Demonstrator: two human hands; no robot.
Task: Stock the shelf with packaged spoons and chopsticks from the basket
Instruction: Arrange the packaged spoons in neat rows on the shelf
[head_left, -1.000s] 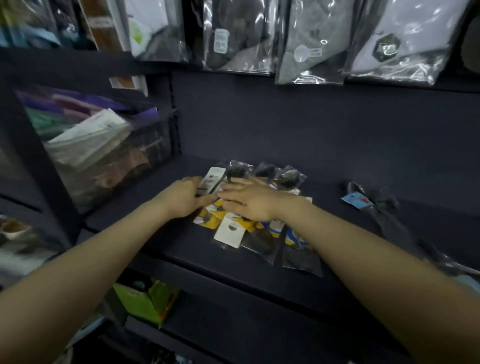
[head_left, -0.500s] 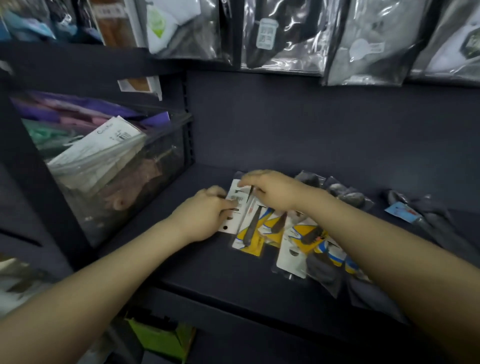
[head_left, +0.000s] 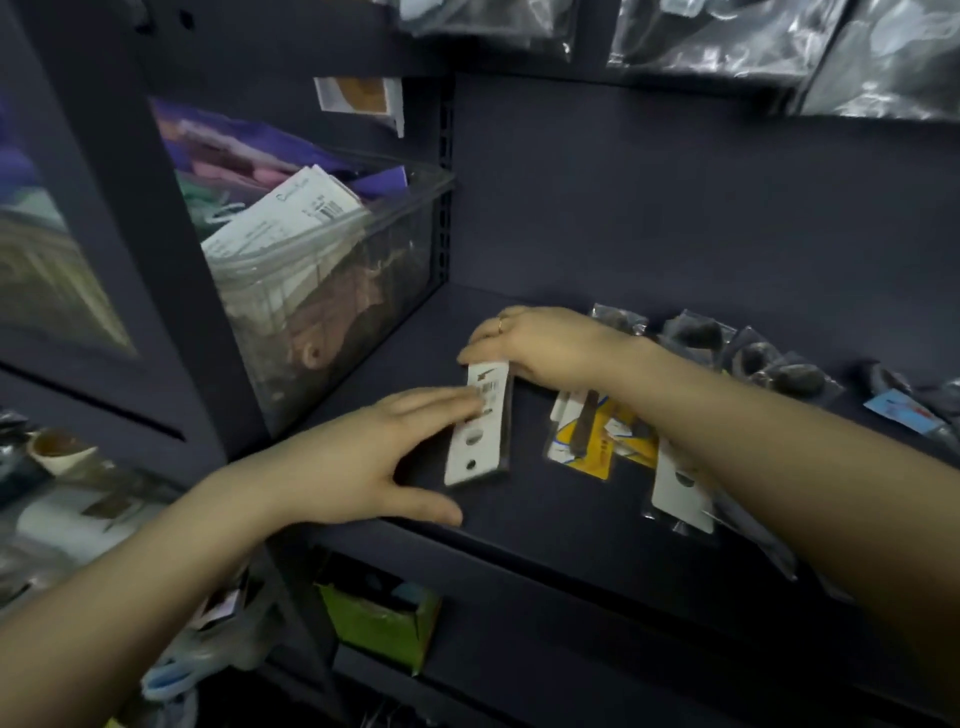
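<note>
A packet with a white header card (head_left: 477, 444) lies on the dark shelf (head_left: 550, 509), apart from the rest. My left hand (head_left: 374, 460) lies flat, its straight fingertips touching the card's left side. My right hand (head_left: 540, 343) holds the packet's far end, fingers curled over it. Right of it, several packets with yellow and white cards (head_left: 597, 441) lie fanned under my right forearm. Dark spoon heads in clear wrap (head_left: 748, 353) show behind that arm. The basket is not in view.
A clear bin of packaged goods (head_left: 322, 280) stands left of the shelf bay. More dark packets with a blue label (head_left: 898, 410) lie at the far right. Bagged items (head_left: 727, 36) hang above. A green box (head_left: 379, 623) sits on the lower shelf.
The white-card packet has been slid left, away from the fanned pile. Both hands moved left with it, and the view shifted left and closer.
</note>
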